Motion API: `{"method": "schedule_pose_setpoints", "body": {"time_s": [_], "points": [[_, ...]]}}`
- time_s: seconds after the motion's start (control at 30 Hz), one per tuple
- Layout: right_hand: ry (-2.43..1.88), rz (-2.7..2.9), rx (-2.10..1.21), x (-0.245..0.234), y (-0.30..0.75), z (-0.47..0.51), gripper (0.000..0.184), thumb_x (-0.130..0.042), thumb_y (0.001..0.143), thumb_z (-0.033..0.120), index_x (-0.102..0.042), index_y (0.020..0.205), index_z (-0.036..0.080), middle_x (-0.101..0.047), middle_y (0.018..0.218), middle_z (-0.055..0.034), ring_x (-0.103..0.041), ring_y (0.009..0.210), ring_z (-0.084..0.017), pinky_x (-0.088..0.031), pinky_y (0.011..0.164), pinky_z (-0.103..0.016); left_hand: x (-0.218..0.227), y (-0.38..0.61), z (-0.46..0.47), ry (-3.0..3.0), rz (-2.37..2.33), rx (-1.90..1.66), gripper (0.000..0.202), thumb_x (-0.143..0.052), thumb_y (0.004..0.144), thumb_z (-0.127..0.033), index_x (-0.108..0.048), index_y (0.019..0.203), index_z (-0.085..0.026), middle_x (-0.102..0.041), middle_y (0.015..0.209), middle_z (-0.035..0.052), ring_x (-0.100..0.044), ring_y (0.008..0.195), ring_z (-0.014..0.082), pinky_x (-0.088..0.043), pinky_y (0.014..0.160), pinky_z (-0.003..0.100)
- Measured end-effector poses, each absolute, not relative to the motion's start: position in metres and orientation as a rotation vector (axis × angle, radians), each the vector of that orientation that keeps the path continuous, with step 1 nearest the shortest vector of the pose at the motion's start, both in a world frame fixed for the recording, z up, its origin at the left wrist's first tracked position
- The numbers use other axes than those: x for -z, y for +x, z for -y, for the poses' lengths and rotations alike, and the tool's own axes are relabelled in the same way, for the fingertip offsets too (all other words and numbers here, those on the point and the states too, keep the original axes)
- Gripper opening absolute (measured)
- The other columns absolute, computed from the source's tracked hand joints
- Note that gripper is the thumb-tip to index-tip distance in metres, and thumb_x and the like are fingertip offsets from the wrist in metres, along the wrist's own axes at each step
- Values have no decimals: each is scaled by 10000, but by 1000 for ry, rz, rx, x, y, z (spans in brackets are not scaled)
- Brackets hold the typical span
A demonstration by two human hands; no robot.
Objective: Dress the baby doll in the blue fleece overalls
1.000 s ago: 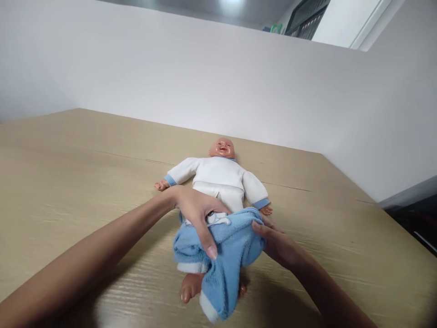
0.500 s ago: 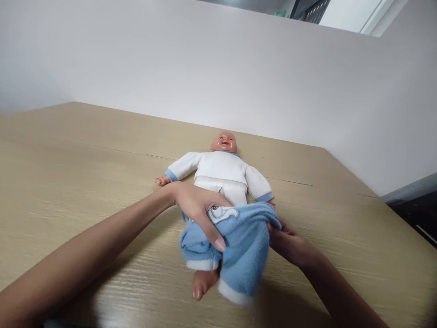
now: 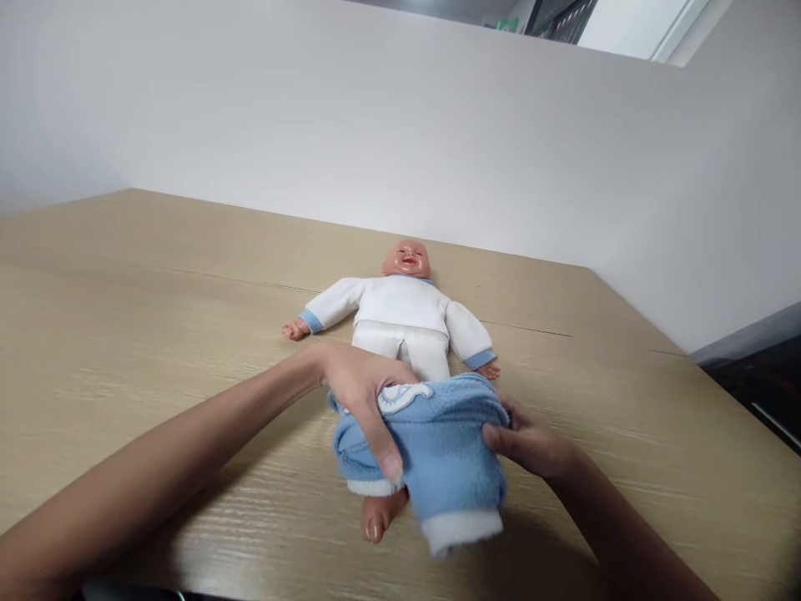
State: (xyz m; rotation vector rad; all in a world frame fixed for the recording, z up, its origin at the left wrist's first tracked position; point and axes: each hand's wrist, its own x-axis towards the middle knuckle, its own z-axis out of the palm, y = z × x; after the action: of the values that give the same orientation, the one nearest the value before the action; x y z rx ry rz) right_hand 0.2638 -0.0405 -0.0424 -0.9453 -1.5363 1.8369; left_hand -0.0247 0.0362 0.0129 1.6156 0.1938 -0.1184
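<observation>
A baby doll [image 3: 404, 313] in a white top lies on its back on the wooden table [image 3: 156, 275], head away from me. Light blue fleece trousers [image 3: 441, 455] with white cuffs cover its legs. My left hand [image 3: 363, 392] grips the trousers at the left side of the waistband, thumb laid down the front. On the right side my right hand [image 3: 529, 438] pinches the fabric with curled fingers. One bare doll foot [image 3: 379, 516] pokes out of the left trouser leg. The other foot is hidden inside the cloth.
A plain white wall [image 3: 400, 133] stands close behind the table. The table's right edge [image 3: 688, 367] drops off to a dark floor area at the far right. Bare wood lies to the left of the doll.
The trousers have shifted on the doll's legs, and the right trouser leg now hangs straighter toward me. My right hand has come from under the cloth to grip its side.
</observation>
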Motion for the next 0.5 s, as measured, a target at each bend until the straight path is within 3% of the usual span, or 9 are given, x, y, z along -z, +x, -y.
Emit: {"method": "schedule_pose_setpoints", "body": {"time_s": [0.2,0.37,0.5], "points": [[-958,1553,-1917,36,256,41,627,-845,881,732,-783,1207,199,-775,1055,-58,-705,940,-204,-563,836,-311,-7,-23,-34,1624,-228,56,358,-1027,745,-349,-888,1049,-220,-885,1125,19,-831,1055,258,-673,1004,313],[-727,1675,-2151,30,261,40,800,-990,663,728,-803,1174,141,-771,900,-30,-686,777,-163,-547,741,-248,3,-25,-45,1703,-153,-119,531,-991,749,-394,-833,1206,-175,-847,1176,88,-787,1149,331,-655,1050,422],[-571,1625,-2118,32,255,39,874,-985,643,730,-765,1245,136,-765,830,-43,-713,719,-202,-567,693,-284,8,-23,-47,1708,-95,-178,437,-970,735,-343,-796,1085,-148,-818,1070,39,-755,1098,266,-619,1043,343]]}}
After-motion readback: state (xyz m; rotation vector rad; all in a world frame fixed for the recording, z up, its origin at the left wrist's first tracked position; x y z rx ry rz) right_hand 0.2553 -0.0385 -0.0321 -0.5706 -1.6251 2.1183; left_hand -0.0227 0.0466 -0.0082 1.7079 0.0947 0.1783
